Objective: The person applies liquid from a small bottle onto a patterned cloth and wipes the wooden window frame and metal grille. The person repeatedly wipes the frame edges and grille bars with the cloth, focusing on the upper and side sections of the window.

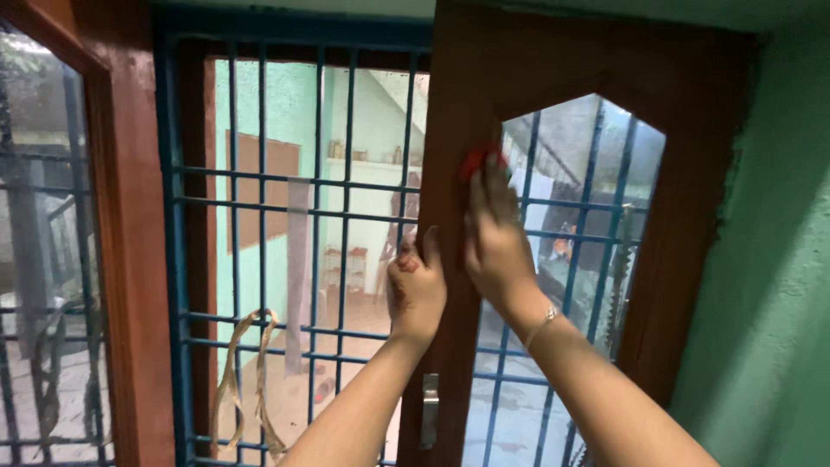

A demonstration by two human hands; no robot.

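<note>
Green plastered walls [769,285] are seen to frame a window opening fitted with a blue metal grille [285,216], through which a courtyard with pale walls and shelves is visible.

From the head view, a brown wooden window shutter with a glass pane [553,104] is taken as the landmark; it stands swung inward, to the right of the grille. On the shutter's left upright, the left hand [415,290] is wrapped around the edge, thumb on the near face and the other fingers curled behind the wood, apparently so that the shutter is steadied against the push of wiping. Just to the right of that upright, where wood meets glass, the right hand [494,246] is laid flat, its fingers pressed together and extended upward over a small red cloth [477,160], which is pinned against the shutter beneath the fingertips. A thin bracelet [540,327] is worn at the right wrist. Low on the shutter's left upright a metal latch plate [430,406] is fixed. A beige strap [246,380] is hung on the grille, well left of the shutter.
</note>
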